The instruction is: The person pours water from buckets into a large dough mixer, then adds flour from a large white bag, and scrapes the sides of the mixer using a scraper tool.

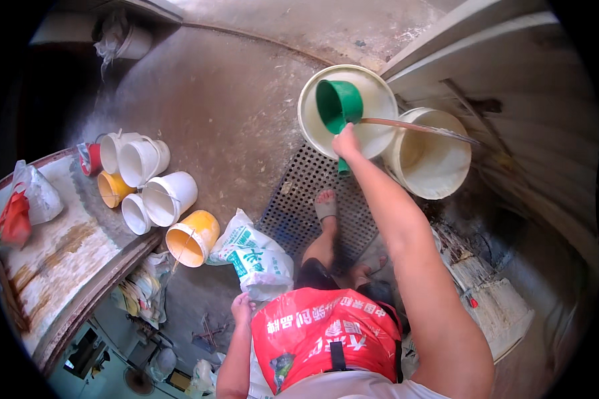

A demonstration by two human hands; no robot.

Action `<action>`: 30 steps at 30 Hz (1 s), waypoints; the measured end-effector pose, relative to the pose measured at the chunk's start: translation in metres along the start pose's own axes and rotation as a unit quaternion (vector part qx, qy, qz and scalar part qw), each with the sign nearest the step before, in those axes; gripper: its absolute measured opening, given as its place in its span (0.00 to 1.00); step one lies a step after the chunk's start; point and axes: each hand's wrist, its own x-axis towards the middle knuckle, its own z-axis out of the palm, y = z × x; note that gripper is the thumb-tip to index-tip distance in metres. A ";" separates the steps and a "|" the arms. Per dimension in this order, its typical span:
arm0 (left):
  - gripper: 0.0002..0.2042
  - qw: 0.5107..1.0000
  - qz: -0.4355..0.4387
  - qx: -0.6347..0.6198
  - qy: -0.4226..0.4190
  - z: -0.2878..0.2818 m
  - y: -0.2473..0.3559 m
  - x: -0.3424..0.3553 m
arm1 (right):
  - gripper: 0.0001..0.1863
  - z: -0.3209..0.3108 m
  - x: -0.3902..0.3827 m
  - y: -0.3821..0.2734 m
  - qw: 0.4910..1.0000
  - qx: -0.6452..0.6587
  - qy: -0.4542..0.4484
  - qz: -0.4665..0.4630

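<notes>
My right hand [346,141] is closed round the handle of a green plastic dipper [348,101]. The dipper is tilted above a large round white bucket [306,110], its mouth facing left. A thin wooden stick [406,125] runs from beside the dipper rightward across a second off-white bucket [394,156]. At my left side, my left hand [242,308] hangs with loosely bent fingers and nothing visible in them. Just beyond it stands a white plastic sack [259,256] with green print, close to the hand; contact cannot be made out.
Several white and yellow pails [173,197] cluster at left beside a curved, stained ledge [80,256]. A perforated dark mat [313,183] lies under my foot. A pale panel wall [512,86] rises on the right. I wear a red apron [313,326].
</notes>
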 end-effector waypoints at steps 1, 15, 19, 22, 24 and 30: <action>0.10 1.000 -0.009 -0.011 0.001 0.003 -0.002 -0.001 | 0.29 0.008 0.012 -0.001 0.999 -0.026 0.009 0.020; 0.10 0.998 -0.021 -0.024 -0.046 0.035 0.031 0.018 | 0.13 0.015 0.061 0.014 0.958 0.270 -0.090 0.040; 0.10 0.997 -0.018 -0.028 -0.064 0.044 0.052 0.016 | 0.09 -0.015 0.012 0.026 0.886 0.445 -0.129 0.027; 0.11 0.997 0.004 -0.019 -0.071 0.043 0.060 0.014 | 0.10 -0.037 -0.038 0.038 0.835 0.524 -0.167 0.016; 0.11 0.997 0.022 -0.008 -0.070 0.040 0.068 0.014 | 0.11 -0.053 -0.081 0.045 0.800 0.567 -0.193 0.001; 0.11 0.993 0.066 0.041 -0.085 0.034 0.103 -0.002 | 0.14 -0.116 -0.233 0.095 0.710 0.667 -0.224 -0.040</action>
